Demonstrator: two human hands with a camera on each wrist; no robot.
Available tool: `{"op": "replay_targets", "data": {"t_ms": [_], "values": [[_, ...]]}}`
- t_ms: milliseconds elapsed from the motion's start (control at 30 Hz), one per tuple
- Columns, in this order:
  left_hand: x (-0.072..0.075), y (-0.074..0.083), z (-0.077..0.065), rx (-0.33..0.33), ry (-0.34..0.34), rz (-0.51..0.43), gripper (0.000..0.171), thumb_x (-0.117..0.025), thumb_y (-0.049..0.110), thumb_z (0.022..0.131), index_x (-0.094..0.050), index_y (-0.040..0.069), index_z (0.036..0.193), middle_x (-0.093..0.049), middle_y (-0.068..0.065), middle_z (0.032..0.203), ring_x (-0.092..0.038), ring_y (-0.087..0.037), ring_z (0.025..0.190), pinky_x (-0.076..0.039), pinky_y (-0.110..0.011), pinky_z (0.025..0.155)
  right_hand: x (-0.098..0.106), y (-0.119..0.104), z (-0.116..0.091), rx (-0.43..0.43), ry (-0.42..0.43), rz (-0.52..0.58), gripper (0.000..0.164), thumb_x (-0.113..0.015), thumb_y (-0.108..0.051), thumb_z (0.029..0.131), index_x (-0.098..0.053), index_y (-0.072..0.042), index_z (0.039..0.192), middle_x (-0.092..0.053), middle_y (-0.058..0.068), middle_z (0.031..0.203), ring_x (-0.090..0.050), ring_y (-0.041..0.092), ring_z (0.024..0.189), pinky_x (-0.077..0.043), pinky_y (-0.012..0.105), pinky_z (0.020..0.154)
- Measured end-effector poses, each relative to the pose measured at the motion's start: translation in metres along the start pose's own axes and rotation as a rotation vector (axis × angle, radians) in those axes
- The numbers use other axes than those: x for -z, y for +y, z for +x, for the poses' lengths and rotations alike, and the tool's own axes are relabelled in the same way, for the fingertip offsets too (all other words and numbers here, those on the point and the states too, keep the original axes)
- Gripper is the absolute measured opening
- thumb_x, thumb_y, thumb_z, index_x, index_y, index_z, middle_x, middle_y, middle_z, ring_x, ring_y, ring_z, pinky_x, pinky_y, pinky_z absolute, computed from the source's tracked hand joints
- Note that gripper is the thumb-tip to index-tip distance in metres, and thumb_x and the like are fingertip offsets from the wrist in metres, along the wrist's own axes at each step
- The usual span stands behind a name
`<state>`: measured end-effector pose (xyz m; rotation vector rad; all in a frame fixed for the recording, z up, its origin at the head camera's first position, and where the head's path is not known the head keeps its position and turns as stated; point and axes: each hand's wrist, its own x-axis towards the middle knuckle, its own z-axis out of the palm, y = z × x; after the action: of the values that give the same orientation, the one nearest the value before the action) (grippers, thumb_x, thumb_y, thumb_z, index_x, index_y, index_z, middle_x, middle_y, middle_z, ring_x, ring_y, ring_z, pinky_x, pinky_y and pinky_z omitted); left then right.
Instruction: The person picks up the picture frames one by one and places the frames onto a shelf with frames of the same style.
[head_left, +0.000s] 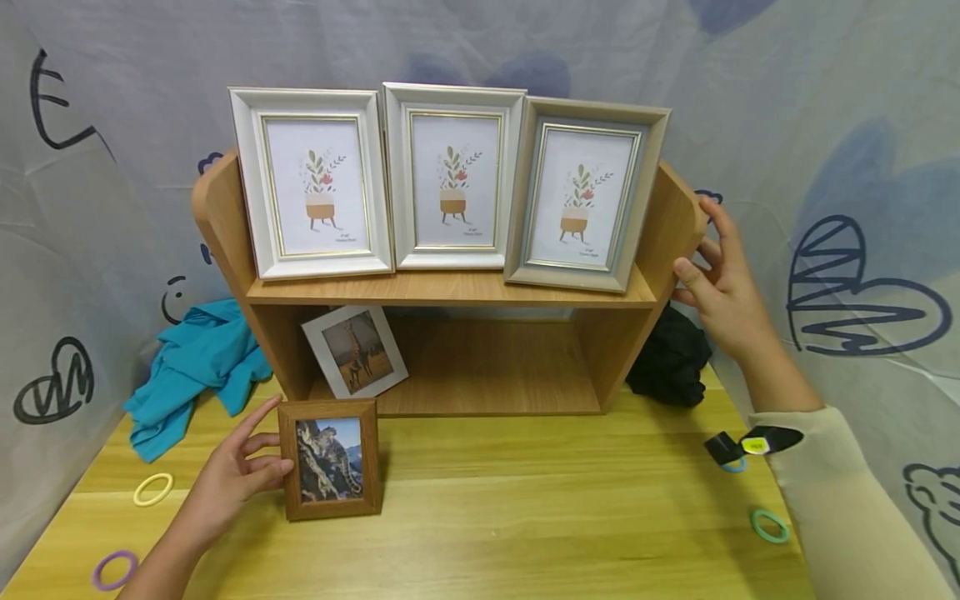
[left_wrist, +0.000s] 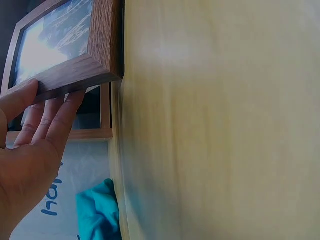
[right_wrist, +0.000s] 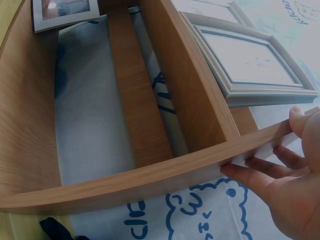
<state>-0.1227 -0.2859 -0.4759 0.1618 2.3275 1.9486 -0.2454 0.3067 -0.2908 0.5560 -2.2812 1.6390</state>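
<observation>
In the head view my left hand (head_left: 228, 475) holds a brown wooden picture frame (head_left: 371, 467) with a leopard photo by its left side. The thumb lies on the frame's front, and in the left wrist view the other fingers reach behind its edge. The frame stands on the table in front of a two-tier wooden shelf (head_left: 487, 367). My right hand (head_left: 723, 287) holds the shelf's right side panel (right_wrist: 150, 172), thumb on the front edge and fingers against the outer face. A white frame (head_left: 360, 350) with a giraffe photo leans tilted in the lower tier, at left.
On the upper tier stand two white frames, left (head_left: 315, 192) and middle (head_left: 457, 179), and a beige-grey frame (head_left: 585, 192). A teal cloth (head_left: 198, 367) lies left of the shelf, a black cloth (head_left: 667, 358) right. Yellow (head_left: 153, 490), purple (head_left: 115, 570) and green (head_left: 769, 527) rings lie near the table's sides.
</observation>
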Motion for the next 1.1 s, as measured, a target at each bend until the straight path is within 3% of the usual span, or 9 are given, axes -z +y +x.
{"op": "replay_targets", "data": {"t_ms": [200,667,967,1100], "values": [[-0.002,0.002,0.002,0.001,-0.016,-0.011,0.086,-0.064,-0.006,0.099,-0.018,0.022,0.166,-0.065,0.003,0.114,-0.074,-0.016,0.093,-0.064,-0.04,0.075,0.0,0.0,0.0,0.0,0.0,-0.013,0.072,-0.053,-0.017,0.107,-0.017,-0.043,0.163,-0.028,0.023,0.164,-0.044,0.051,0.135,-0.057,0.016,0.081],[-0.016,0.009,0.009,-0.045,-0.073,-0.023,0.083,-0.063,-0.009,0.098,-0.025,0.029,0.161,-0.063,-0.003,0.117,-0.075,-0.019,0.093,-0.064,-0.038,0.075,0.0,0.0,0.0,-0.007,-0.002,-0.029,0.072,-0.053,-0.018,0.108,-0.016,-0.043,0.163,-0.028,0.022,0.164,-0.043,0.053,0.135,-0.056,0.016,0.081],[-0.032,0.021,0.021,-0.061,-0.128,-0.053,0.082,-0.066,-0.003,0.098,-0.022,0.026,0.161,-0.054,-0.01,0.127,-0.073,-0.022,0.098,-0.062,-0.044,0.082,-0.001,0.0,0.0,-0.001,-0.006,0.001,0.072,-0.053,-0.017,0.107,-0.016,-0.04,0.164,-0.027,0.023,0.164,-0.044,0.05,0.135,-0.057,0.016,0.081],[-0.045,0.028,0.03,-0.092,-0.164,-0.064,0.081,-0.066,-0.003,0.098,-0.021,0.023,0.16,-0.053,-0.014,0.124,-0.073,-0.023,0.095,-0.062,-0.044,0.082,-0.001,0.0,0.0,0.005,-0.003,-0.001,0.072,-0.054,-0.016,0.107,-0.016,-0.041,0.164,-0.027,0.022,0.165,-0.042,0.052,0.137,-0.057,0.016,0.081]]}}
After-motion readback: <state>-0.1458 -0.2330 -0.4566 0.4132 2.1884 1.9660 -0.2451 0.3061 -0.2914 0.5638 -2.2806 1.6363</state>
